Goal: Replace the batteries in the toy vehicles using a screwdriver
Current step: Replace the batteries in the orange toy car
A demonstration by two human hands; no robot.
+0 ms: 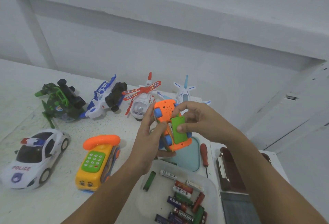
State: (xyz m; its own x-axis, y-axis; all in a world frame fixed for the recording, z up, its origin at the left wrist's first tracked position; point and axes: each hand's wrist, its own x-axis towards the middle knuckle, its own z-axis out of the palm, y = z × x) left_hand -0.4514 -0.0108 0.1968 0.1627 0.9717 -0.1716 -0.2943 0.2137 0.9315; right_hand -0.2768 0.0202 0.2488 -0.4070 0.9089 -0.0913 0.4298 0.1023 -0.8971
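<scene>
An orange toy vehicle (164,110) with blue wheels is held upside down above the table, its speaker holes facing me. My left hand (148,141) grips its left side. My right hand (197,122) pinches a green battery cover (179,131) against the toy's underside, thumb on the cover. A red-handled screwdriver (204,154) lies on the table just right of the toy. A clear tub (211,188) at the bottom holds several loose batteries (183,204), red, green and dark ones.
Other toys stand on the white table: a police car (35,157), a yellow phone bus (98,161), a green helicopter (61,101), a blue-white vehicle (105,99), a red-rotor helicopter (142,102), a white plane (185,93). A teal lid (193,154) and a dark case (229,168) lie right.
</scene>
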